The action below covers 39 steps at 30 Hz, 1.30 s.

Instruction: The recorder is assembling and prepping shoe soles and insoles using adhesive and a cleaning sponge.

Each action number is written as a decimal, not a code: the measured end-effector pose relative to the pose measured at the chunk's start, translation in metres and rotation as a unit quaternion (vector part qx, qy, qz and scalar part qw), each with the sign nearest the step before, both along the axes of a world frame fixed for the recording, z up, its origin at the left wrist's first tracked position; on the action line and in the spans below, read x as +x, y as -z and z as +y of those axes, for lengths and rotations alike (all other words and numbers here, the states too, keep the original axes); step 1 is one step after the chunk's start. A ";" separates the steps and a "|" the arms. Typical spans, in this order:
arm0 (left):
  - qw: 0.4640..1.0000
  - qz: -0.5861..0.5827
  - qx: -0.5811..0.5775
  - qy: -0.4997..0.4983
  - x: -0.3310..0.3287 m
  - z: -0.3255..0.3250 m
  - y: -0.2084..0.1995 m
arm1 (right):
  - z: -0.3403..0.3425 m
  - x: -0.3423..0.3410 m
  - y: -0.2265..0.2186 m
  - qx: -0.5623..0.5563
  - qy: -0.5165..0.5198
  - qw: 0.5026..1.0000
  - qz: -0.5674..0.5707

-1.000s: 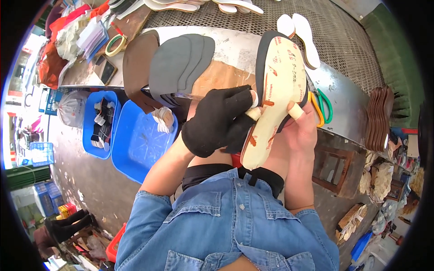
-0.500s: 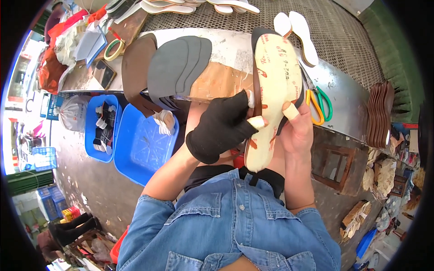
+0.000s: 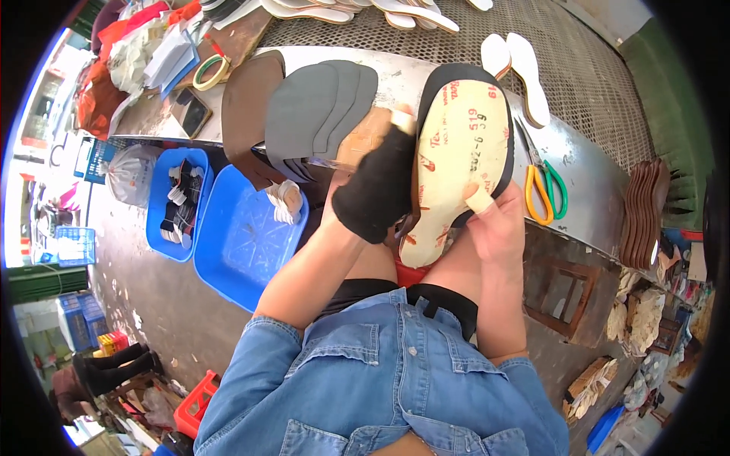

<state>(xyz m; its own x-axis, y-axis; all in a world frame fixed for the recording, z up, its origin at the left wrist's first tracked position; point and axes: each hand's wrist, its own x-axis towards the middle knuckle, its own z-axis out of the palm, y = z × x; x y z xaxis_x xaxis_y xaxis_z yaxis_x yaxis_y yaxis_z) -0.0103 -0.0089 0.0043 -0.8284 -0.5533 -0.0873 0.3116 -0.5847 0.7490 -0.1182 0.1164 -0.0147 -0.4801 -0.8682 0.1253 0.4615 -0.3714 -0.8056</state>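
The right hand (image 3: 499,228) pinches the cream insole (image 3: 464,144) at its right edge, its wrapped thumb pressed on the pale face and its fingers out of sight underneath. The left hand (image 3: 376,186), in a black fingerless glove, lies along the insole's left edge; how far its fingers close there I cannot tell. A dark piece (image 3: 456,72) lies behind the insole and shows past its top and right side. Both are held up, tilted, over the near edge of the workbench (image 3: 585,171). Just right of them, near that edge, lie scissors (image 3: 535,158) with yellow and green handles. To the left, grey pieces (image 3: 304,106) and brown pieces (image 3: 247,95) overhang the near edge. Brown strips (image 3: 642,213) stand stacked at the right end; white insoles (image 3: 527,76) lie farther back. Toward the left end are a tape roll (image 3: 223,74) and a phone (image 3: 192,112).
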 end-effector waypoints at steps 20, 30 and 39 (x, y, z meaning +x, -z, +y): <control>0.991 -0.044 -0.121 -0.020 0.006 0.031 -0.003 | 0.005 -0.002 -0.006 0.043 0.047 0.998 0.020; 0.693 -0.137 -0.629 -0.323 0.018 -0.019 -0.028 | 0.014 -0.058 -0.019 0.250 -0.163 0.882 0.364; 0.905 -0.192 -0.367 0.096 0.009 -0.040 -0.008 | -0.002 -0.041 -0.085 0.120 0.229 0.790 0.556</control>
<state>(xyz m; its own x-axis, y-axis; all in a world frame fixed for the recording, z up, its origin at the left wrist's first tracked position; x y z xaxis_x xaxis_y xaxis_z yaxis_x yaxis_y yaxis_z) -0.0008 -0.0494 0.0125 -0.9021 -0.4279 -0.0556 -0.1081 0.0994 0.9892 -0.1595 0.1147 0.0699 -0.4598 -0.6987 0.5481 -0.7193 -0.0689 -0.6913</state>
